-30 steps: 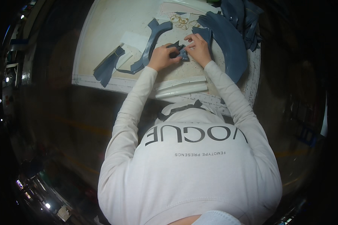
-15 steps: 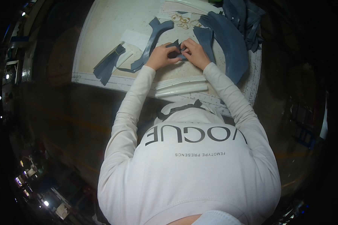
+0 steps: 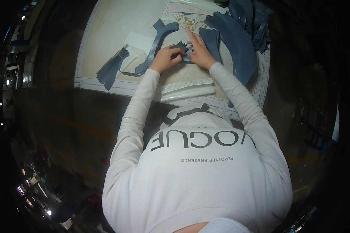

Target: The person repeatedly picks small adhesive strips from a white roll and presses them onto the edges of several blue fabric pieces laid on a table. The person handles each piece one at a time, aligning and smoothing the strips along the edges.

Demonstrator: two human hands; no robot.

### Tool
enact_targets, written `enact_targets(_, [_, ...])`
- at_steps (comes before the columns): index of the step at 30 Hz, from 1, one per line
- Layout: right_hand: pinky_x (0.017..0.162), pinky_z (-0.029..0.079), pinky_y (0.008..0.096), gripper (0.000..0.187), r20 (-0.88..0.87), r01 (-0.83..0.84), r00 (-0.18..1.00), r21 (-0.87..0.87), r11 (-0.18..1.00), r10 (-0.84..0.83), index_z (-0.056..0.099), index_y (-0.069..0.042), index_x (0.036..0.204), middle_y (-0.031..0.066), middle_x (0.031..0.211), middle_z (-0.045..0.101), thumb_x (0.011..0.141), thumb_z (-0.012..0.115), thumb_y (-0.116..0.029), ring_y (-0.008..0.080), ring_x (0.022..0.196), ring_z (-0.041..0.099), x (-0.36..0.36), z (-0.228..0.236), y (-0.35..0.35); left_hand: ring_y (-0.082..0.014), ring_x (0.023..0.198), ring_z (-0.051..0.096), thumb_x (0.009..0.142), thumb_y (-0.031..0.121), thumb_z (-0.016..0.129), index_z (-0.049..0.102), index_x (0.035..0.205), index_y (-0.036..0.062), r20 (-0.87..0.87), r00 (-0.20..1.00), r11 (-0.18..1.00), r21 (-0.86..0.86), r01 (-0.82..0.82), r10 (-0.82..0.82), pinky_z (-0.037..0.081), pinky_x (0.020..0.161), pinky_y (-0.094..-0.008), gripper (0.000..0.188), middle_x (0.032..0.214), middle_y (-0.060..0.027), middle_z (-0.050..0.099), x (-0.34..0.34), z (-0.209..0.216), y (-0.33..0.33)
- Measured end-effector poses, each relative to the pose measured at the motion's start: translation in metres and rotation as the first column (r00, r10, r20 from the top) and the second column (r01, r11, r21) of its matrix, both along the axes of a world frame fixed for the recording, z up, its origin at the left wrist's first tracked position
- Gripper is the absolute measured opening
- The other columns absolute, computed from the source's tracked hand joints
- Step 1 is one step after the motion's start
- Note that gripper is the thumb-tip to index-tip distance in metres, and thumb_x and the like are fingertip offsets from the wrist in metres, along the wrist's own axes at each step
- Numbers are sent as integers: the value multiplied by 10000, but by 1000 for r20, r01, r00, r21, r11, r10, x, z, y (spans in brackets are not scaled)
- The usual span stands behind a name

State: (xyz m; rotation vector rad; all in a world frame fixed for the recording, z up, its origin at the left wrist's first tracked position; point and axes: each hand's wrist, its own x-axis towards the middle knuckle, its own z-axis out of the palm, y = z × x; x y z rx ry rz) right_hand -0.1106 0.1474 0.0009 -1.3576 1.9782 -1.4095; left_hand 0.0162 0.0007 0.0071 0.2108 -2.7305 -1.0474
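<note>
A small bundle of blue-grey fabric pieces [image 3: 187, 58] lies between my hands over the table. My left hand [image 3: 166, 59] is closed on its left side, thumb and fingers pinching the cloth. My right hand [image 3: 200, 53] is at the bundle's right side, thumb close to the cloth, with its index finger stretched out toward the far edge. That fingertip is beside a loose heap of yellowish rubber bands [image 3: 181, 19]. Whether the right thumb presses on the cloth cannot be made out.
Right of my hands lie a narrow stack of blue-grey pieces [image 3: 210, 40] and a long curved stack [image 3: 239, 48]. To the left are a forked strip stack [image 3: 159, 37] and a banded bundle [image 3: 113, 68]. White paper strips [image 3: 187, 90] lie along the near table edge [image 3: 101, 87].
My right hand's fingers have uncurled from the bundle, and the index finger now points away toward the rubber bands. My left hand stays on the cloth.
</note>
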Motion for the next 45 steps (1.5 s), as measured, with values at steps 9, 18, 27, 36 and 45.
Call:
enact_targets(9, [858,527,389,1021,-268,50,963,49,998,-35,229,-321,1508,189,1401,343,699,605,175,405,1170,516,-8,3,-5,-297,776,652,680,287,812,702,863,105,-52,996,998,-16,68,-68,512,702,-363,281,896,-100,657,-1,1,-4])
enact_targets(18, [951,492,379,1019,-74,-103,992,-13,995,102,183,-297,1523,177,1520,203,723,577,195,410,1285,431,-6,4,6,-279,701,634,766,156,660,682,935,99,-86,996,990,139,-6,18,496,638,-344,180,853,-114,666,-2,2,-1])
enact_targets(27, [999,462,391,914,-241,-48,970,-24,999,41,268,-268,1503,180,1490,283,751,539,175,403,1287,430,-3,-4,-1,-299,776,651,726,289,741,696,876,144,-52,997,995,-91,50,-55,521,701,-375,214,871,-91,664,-2,-1,2])
enact_targets(36, [721,591,310,713,6,98,995,-118,988,-99,438,-180,1415,157,1273,474,775,620,79,302,1125,576,-13,0,13,-298,773,660,693,333,770,702,836,149,-38,999,986,-165,30,-37,530,685,-384,242,906,-88,658,-4,-1,6])
enact_targets(45, [672,573,285,557,-102,175,978,-52,983,-180,510,-132,1336,124,1021,611,809,624,11,231,902,660,-10,-7,19,-261,693,660,688,260,765,698,811,121,-149,989,966,-253,-58,20,520,604,-336,197,807,-78,664,-6,-12,13])
